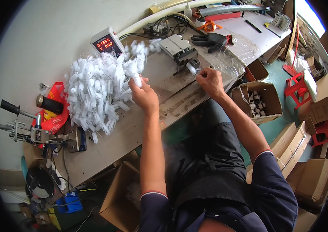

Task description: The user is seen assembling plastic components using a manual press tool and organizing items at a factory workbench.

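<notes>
My left hand (145, 97) is closed on a small white bristle brush (137, 80) at the right edge of a big heap of similar white brushes (94, 91). Right of the heap stands a small metal clamping device (178, 47). Another white brush (191, 69) sticks out of its near end. Beside that brush, my right hand (211, 82) is closed with its fingertips pinched together. What lies between those fingertips, if anything, is too small to make out.
A counter box with red digits (108, 43) stands behind the heap. A lever press (40, 133) is at the bench's left end. A dark glove (212, 40) lies beyond the device. On the floor at right are an open carton (274, 110) and a red stool (295, 91).
</notes>
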The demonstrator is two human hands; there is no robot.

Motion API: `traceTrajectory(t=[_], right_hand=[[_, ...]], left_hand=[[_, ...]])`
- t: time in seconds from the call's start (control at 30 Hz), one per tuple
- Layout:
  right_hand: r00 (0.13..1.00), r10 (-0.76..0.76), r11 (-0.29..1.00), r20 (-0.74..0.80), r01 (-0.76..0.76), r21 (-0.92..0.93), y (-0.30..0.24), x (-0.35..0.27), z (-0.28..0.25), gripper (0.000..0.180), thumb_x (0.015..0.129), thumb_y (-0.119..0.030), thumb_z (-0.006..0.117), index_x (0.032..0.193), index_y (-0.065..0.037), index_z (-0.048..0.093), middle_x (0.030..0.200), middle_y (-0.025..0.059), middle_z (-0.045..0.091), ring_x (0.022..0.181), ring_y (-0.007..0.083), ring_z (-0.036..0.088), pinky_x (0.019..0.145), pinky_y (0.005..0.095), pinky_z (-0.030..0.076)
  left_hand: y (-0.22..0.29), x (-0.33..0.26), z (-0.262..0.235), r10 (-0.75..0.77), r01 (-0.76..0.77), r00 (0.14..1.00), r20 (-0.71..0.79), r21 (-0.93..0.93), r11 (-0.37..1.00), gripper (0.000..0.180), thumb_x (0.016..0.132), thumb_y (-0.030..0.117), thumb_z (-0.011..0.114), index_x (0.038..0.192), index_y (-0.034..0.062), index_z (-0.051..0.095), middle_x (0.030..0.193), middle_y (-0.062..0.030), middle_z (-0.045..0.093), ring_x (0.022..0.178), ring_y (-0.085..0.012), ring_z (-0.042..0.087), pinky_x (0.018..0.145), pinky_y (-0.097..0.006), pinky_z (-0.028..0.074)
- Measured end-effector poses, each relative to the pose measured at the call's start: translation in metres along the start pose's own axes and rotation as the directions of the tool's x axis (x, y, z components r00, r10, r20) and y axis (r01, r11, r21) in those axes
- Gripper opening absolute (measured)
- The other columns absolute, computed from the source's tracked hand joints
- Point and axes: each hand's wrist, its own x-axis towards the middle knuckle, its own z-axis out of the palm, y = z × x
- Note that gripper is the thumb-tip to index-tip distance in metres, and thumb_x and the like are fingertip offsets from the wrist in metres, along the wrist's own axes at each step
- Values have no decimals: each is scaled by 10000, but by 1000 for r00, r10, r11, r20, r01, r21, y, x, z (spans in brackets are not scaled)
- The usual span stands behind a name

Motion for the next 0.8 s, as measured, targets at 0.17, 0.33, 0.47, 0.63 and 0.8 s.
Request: traceTrajectory(t=[0.17,0.33,0.47,0.63,0.8], right_hand=[[999,7,1000,-31,-6,23,-5,3,6,199,806,-167,712,835,29,725,692,118,692,640,154,648,635,342,526],[994,105,994,-17,-105,-3,-9,5,7,194,767,-184,707,804,4,735,735,180,711,698,280,712,701,400,553],[997,61,998,-42,-60,12,-6,5,9,208,787,-166,712,833,35,734,666,102,677,627,140,626,624,338,516],[996,81,996,-44,-79,41,-10,4,10,205,778,-159,712,833,37,731,666,101,671,634,143,619,631,344,512],[991,124,992,-53,-122,39,-16,4,11,231,816,-224,730,835,6,735,704,120,694,677,203,666,677,371,531]], left_hand=[[-2,0,1,9,-9,1000,5,-11,1000,168,1074,140,522,1171,18,584,880,-54,707,669,-163,630,661,-347,525],[-2,1,0,21,-21,1000,9,4,1000,159,1074,139,522,1148,15,590,883,-57,707,684,-164,636,675,-348,530],[1,0,1,3,-3,1000,13,11,1000,138,1069,118,524,1135,12,583,940,-76,737,743,-191,682,714,-359,552],[-7,1,2,84,-83,996,-32,42,996,125,1053,72,525,1152,11,573,1037,-100,766,913,-251,737,797,-388,568],[-9,1,2,145,-141,989,-16,145,979,131,1032,33,529,1155,7,566,1082,-113,772,1008,-301,742,854,-415,570]])
